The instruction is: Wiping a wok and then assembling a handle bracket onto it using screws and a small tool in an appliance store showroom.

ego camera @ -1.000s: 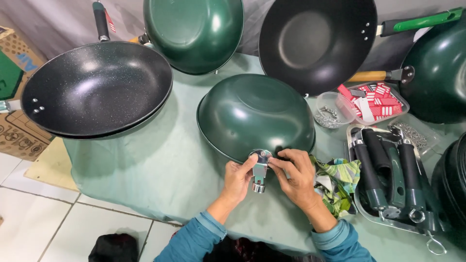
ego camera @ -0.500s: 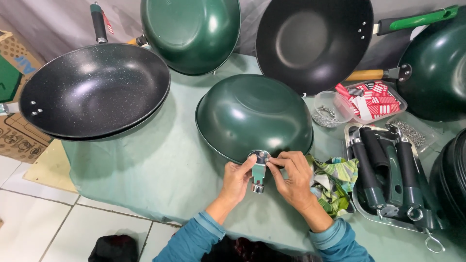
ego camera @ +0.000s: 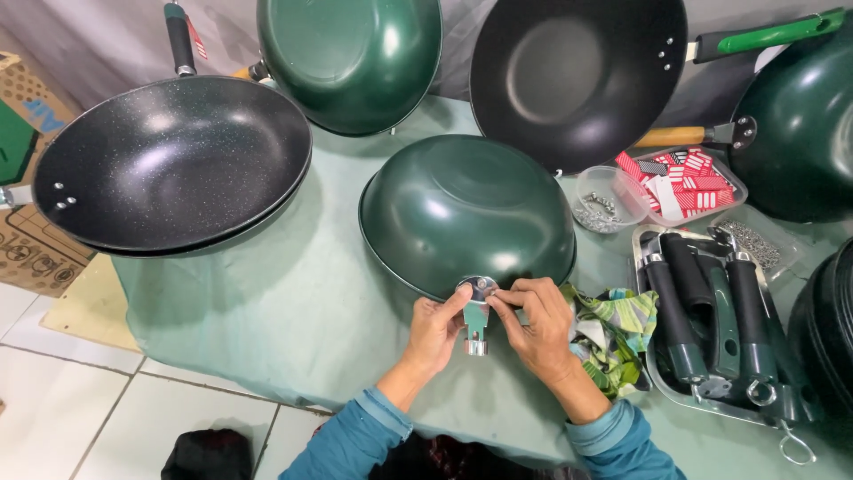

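Observation:
A dark green wok (ego camera: pixel 466 209) lies upside down on the green-covered table (ego camera: pixel 293 320). At its near rim a shiny metal handle bracket (ego camera: pixel 477 311) sticks out toward me. My left hand (ego camera: pixel 433 333) pinches the bracket from the left. My right hand (ego camera: pixel 533 324) grips it from the right, fingertips pressed at the top where it meets the wok rim. Both wrists wear teal sleeves.
A black wok (ego camera: pixel 169 164) sits at left, a green wok (ego camera: pixel 351 58) and a black one (ego camera: pixel 577 76) lean at the back. A metal tray of handles (ego camera: pixel 711 320), a crumpled cloth (ego camera: pixel 613 338), a small tub of screws (ego camera: pixel 600 204) and a tray of red tags (ego camera: pixel 684 182) are at right.
Both hands stay on the bracket with only small finger shifts. The view has drifted slightly.

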